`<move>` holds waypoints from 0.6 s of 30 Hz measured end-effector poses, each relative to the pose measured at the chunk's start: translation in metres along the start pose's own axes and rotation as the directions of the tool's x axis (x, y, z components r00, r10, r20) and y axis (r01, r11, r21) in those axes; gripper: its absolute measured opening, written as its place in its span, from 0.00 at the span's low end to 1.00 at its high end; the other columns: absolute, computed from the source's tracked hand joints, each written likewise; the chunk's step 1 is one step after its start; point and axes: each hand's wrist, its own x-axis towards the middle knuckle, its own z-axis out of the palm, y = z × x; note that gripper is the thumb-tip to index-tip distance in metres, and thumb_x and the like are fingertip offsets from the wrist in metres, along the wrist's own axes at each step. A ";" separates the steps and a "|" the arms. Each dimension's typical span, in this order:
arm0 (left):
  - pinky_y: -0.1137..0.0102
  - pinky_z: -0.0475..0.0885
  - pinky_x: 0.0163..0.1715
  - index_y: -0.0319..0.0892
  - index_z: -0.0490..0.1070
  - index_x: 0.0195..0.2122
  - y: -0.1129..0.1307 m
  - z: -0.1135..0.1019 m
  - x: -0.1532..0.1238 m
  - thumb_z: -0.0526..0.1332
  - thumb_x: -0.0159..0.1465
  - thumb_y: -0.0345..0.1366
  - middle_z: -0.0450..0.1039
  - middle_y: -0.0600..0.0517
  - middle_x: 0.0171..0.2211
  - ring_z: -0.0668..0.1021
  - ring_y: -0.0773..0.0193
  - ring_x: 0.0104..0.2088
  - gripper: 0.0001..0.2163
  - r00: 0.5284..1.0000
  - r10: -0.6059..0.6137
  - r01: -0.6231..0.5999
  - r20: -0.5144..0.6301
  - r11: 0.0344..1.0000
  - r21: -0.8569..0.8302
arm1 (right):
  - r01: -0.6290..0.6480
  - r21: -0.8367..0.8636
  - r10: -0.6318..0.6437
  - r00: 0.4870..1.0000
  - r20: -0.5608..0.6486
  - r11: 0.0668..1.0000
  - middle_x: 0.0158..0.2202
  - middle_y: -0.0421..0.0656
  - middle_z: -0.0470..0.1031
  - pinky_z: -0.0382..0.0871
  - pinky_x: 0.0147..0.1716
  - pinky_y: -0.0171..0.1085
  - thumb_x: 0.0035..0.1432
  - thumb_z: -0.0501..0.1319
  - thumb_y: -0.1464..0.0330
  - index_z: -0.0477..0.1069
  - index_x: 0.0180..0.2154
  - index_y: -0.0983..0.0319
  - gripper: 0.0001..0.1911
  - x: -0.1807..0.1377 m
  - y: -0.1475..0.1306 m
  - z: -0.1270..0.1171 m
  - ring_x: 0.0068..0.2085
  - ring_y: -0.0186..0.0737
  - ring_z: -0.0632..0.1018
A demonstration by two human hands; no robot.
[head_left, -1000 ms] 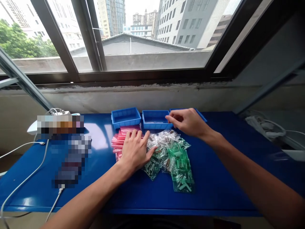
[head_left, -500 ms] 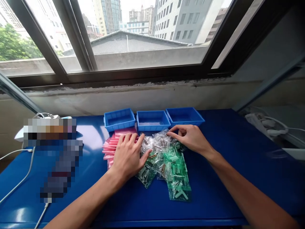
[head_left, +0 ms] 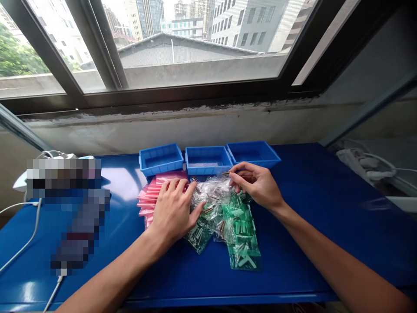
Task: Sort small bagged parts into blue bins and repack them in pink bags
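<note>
My left hand [head_left: 172, 208] rests with its fingers spread over the pink plastic bags [head_left: 149, 198] and the left edge of the clear bags. My right hand [head_left: 259, 184] is closed in a pinch above the pile, holding a thin copper-coloured piece [head_left: 225, 173] at its fingertips; its exact kind is too small to tell. Between both hands lie crumpled clear plastic bags [head_left: 215, 191] with small metal parts inside. Nearer to me, green plastic bags [head_left: 241, 232] hold pale plug-like pieces. A darker small bag [head_left: 198, 237] lies below my left thumb.
Behind the pile stand a left blue bin [head_left: 161, 159], a middle blue bin [head_left: 208, 160] and a right blue bin [head_left: 254, 154]. White cables [head_left: 36, 226] and blurred-out objects lie on the left of the blue table [head_left: 293, 269]. A window is at the back.
My right hand has lifted slightly from the clear bags, and the thin copper-coloured piece now shows at its fingertips. My left hand stays over the bags. The view has shifted a little.
</note>
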 end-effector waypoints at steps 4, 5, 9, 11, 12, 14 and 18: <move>0.48 0.72 0.56 0.40 0.73 0.59 -0.001 -0.001 0.000 0.58 0.73 0.47 0.78 0.41 0.54 0.76 0.44 0.54 0.21 1.000 0.005 -0.006 -0.031 1.000 -0.026 | 0.002 0.054 -0.004 0.999 0.039 0.999 0.29 0.44 0.83 0.72 0.18 0.40 0.62 0.69 0.55 0.73 0.37 0.56 0.13 -0.003 -0.005 0.003 0.22 0.44 0.81; 0.48 0.72 0.56 0.40 0.74 0.58 -0.001 -0.001 0.001 0.59 0.72 0.47 0.78 0.41 0.54 0.76 0.44 0.54 0.20 0.999 0.006 -0.008 -0.042 0.999 -0.037 | 0.005 0.050 -0.006 0.999 0.037 0.999 0.30 0.44 0.84 0.71 0.18 0.40 0.62 0.69 0.55 0.73 0.38 0.56 0.13 -0.004 -0.007 0.004 0.22 0.44 0.81; 0.51 0.72 0.55 0.40 0.78 0.51 -0.003 -0.009 0.005 0.61 0.72 0.40 0.81 0.43 0.50 0.78 0.47 0.53 0.12 0.990 0.028 -0.052 -0.139 0.983 -0.175 | 0.007 0.108 -0.011 0.999 0.041 0.994 0.30 0.45 0.84 0.68 0.15 0.39 0.60 0.70 0.54 0.73 0.37 0.57 0.15 -0.007 -0.020 0.010 0.21 0.44 0.81; 0.54 0.73 0.54 0.41 0.79 0.47 -0.003 -0.015 0.009 0.61 0.72 0.37 0.83 0.45 0.46 0.79 0.51 0.50 0.09 0.979 0.003 -0.070 -0.203 0.942 -0.327 | -0.018 0.181 0.004 0.997 0.076 0.983 0.30 0.46 0.84 0.66 0.14 0.37 0.60 0.71 0.52 0.73 0.36 0.58 0.17 -0.008 -0.027 0.014 0.20 0.43 0.81; 0.56 0.74 0.52 0.41 0.79 0.45 -0.003 -0.018 0.011 0.61 0.72 0.36 0.83 0.47 0.44 0.80 0.53 0.48 0.08 0.975 -0.027 -0.069 -0.220 0.905 -0.419 | -0.033 0.214 0.012 0.995 0.098 0.976 0.29 0.46 0.85 0.66 0.14 0.37 0.60 0.71 0.52 0.73 0.36 0.59 0.18 -0.009 -0.030 0.016 0.19 0.42 0.80; 0.61 0.75 0.47 0.42 0.79 0.43 -0.002 -0.024 0.016 0.62 0.71 0.36 0.84 0.48 0.41 0.81 0.56 0.44 0.07 0.977 -0.097 -0.038 -0.190 0.798 -0.602 | -0.059 0.265 0.022 0.990 0.139 0.963 0.29 0.46 0.85 0.66 0.15 0.36 0.59 0.71 0.52 0.73 0.35 0.59 0.18 -0.010 -0.037 0.021 0.19 0.41 0.80; 0.69 0.73 0.32 0.40 0.79 0.36 0.001 -0.028 0.022 0.64 0.70 0.40 0.81 0.50 0.31 0.80 0.62 0.31 0.09 0.982 -0.190 0.092 -0.017 0.549 -0.831 | -0.083 0.312 0.022 0.981 0.193 0.946 0.30 0.46 0.85 0.67 0.17 0.35 0.60 0.72 0.55 0.74 0.35 0.60 0.16 -0.011 -0.045 0.030 0.20 0.39 0.80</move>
